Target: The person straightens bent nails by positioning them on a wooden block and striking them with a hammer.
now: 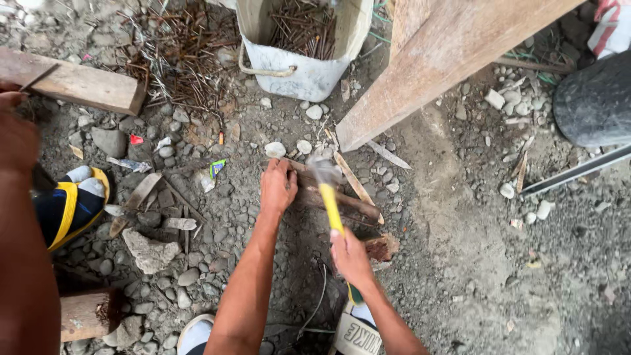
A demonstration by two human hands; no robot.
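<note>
Left hand (277, 187) presses flat, fingers spread, on the wood strip (342, 200) lying on the gravel ground (460, 263). Right hand (348, 256) grips the yellow-handled hammer (328, 197) closed. Keep fingers clear of the blurred head; strike squarely.

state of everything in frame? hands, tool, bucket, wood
left hand: pressed flat on the wood piece, holding it down
right hand: shut on the hammer
hammer: head blurred, over the wood piece
bucket: upright, open, holds rusty nails
plank: leaning, end on the gravel
</note>
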